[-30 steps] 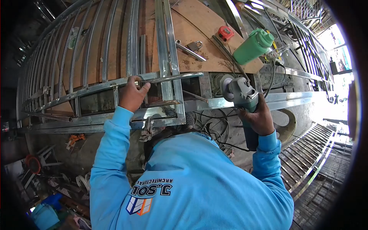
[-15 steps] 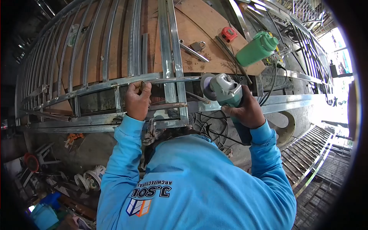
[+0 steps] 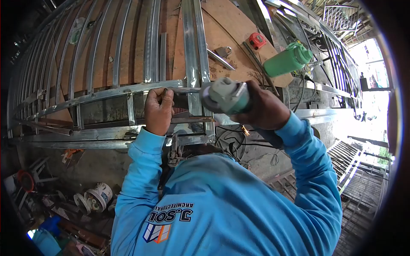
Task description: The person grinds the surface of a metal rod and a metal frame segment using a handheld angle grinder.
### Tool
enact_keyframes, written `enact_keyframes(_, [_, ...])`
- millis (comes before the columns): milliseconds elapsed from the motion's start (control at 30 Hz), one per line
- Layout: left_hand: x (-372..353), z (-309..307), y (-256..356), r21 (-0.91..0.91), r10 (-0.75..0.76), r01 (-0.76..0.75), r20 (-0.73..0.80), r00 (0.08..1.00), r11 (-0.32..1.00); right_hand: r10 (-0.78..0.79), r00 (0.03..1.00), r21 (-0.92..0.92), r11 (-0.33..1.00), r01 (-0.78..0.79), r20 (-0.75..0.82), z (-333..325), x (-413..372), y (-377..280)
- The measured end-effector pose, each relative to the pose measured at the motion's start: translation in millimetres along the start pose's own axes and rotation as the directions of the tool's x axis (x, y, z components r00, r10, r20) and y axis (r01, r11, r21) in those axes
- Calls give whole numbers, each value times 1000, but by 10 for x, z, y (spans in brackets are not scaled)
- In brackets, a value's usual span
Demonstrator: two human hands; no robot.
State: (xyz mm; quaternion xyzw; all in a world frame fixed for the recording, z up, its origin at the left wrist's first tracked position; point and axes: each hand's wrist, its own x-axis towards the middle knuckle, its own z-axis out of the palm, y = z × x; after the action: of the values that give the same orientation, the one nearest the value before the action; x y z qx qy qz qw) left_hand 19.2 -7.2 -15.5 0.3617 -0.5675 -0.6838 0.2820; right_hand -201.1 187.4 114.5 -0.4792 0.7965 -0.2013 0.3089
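Note:
My right hand (image 3: 267,106) is closed around the body of an angle grinder (image 3: 228,96), which has a grey-green head. The grinder's disc (image 3: 209,97) is at the right end of a thin metal bar (image 3: 186,90), and a few orange sparks (image 3: 245,130) show below. Whether disc and bar touch is partly hidden by blur. With thumb and fingers pinched, my left hand (image 3: 159,112) grips the bar's left end against the rail of a metal frame (image 3: 115,93). The frame has several upright bars.
On the brown board (image 3: 239,30) lie a padlock (image 3: 222,51), a short metal tube (image 3: 221,59), a red tape measure (image 3: 257,40) and a green bottle (image 3: 288,60). Black cables (image 3: 232,141) are on the floor below. A white bucket (image 3: 99,197) stands lower left.
My right hand has brought the grinder left along the bar, and sparks now appear below it. My left hand keeps its pinch with little movement.

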Motion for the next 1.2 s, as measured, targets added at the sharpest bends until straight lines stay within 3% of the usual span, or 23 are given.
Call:
enact_keyframes(167, [7, -13, -22, 9, 1, -1, 2, 1000, 1000, 47, 999, 21, 999, -46, -26, -8, -62, 28])
enact_keyframes(333, [13, 11, -15, -11, 14, -14, 4, 1000, 1000, 40, 984, 47, 998, -33, -174, -72, -317, 469])
enact_keyframes(433, [9, 9, -1, -1, 5, -5, 16, 1000, 1000, 112, 989, 61, 992, -106, -100, 2, -238, 203])
enact_keyframes(467, [11, 3, 0, 10, 3, -4, 22, 1000, 1000, -19, 992, 35, 999, 23, -125, 88, -172, 162])
enact_keyframes(567, [19, -12, -27, 34, 11, -12, 33, 999, 999, -23, 1000, 42, 999, 23, -22, 152, -39, -23])
enact_keyframes(700, [12, 5, 4, 47, 12, -13, 15, 1000, 999, 5, 998, 29, 1000, -3, -60, 49, -196, 158])
enact_keyframes(733, [8, 14, 4, 40, 12, -12, 14, 1000, 999, 90, 991, 2, 996, -91, -104, 13, -269, 169])
enact_keyframes(867, [-6, 33, 15, 18, 23, -23, -3, 1000, 1000, 53, 982, 10, 999, -52, -182, 40, -356, 450])
enact_keyframes(967, [-26, 37, 49, 18, 26, -25, -16, 1000, 1000, -88, 987, -77, 994, 78, -138, 93, -187, 234])
enact_keyframes(1167, [-58, 43, 105, 21, 8, -7, -21, 1000, 1000, -156, 988, 12, 988, 156, 2, 139, 205, -129])
enact_keyframes(1200, [-28, 29, 56, 122, 98, -93, -40, 994, 988, -179, 984, 32, 983, 179, 8, 185, 270, -117])
